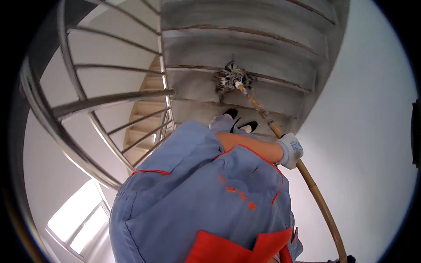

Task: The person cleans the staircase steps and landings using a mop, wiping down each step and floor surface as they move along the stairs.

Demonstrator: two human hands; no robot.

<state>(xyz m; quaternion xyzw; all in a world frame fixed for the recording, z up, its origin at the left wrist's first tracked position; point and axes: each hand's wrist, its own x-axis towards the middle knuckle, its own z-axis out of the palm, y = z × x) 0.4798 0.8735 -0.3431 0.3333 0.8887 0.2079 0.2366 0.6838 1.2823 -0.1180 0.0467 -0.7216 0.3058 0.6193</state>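
My left hand (290, 151), in a white glove with blue print, reaches across my body and is closed around a long bamboo pole (315, 189). The pole slants from the lower right up to a mop head (232, 78) of mottled dark and pale cloth strips. This mop head rests on a grey stair step (188, 85), ahead of my feet. My right hand is not seen. At the bottom right edge, a small dark thing by the pole's upper part is too unclear to name.
Grey stairs with brown-stained edges (245, 30) curve ahead. A metal railing (103, 100) runs along the left, with a lower flight (142, 109) beyond it and a bright window (76, 210) below. A white wall (364, 114) stands on the right. My dark shoes (249, 126) are on the stairs.
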